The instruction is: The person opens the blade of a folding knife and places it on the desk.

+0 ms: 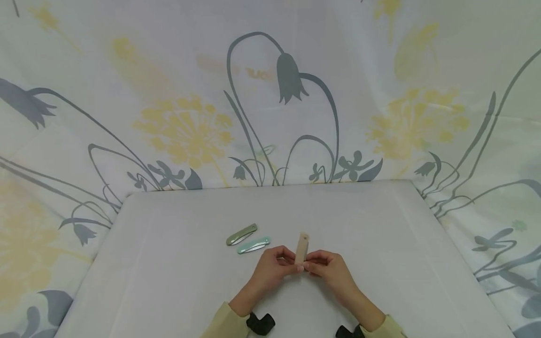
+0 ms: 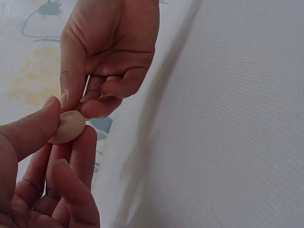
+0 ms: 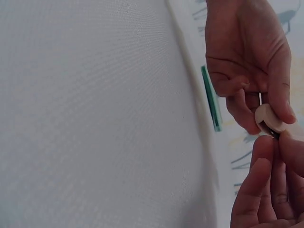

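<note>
A beige folding knife (image 1: pixel 302 247) stands nearly upright over the white table, between both hands. My left hand (image 1: pixel 272 268) pinches its lower end between thumb and fingers. From the other side, my right hand (image 1: pixel 334 271) pinches the knife's edge with thumb and forefinger. In the left wrist view the rounded end of the knife (image 2: pixel 70 128) faces the camera. The right wrist view shows a dark slot in the knife (image 3: pixel 266 116), right at the right fingertips (image 3: pixel 262 145); the blade is mostly hidden there.
Left of the hands, an olive green folding knife (image 1: pixel 241 234) and a mint green folding knife (image 1: pixel 254 245) lie side by side on the white table (image 1: pixel 169 272). Behind the table hangs a flower-patterned cloth (image 1: pixel 359 70). Black straps (image 1: pixel 260 324) sit at the wrists.
</note>
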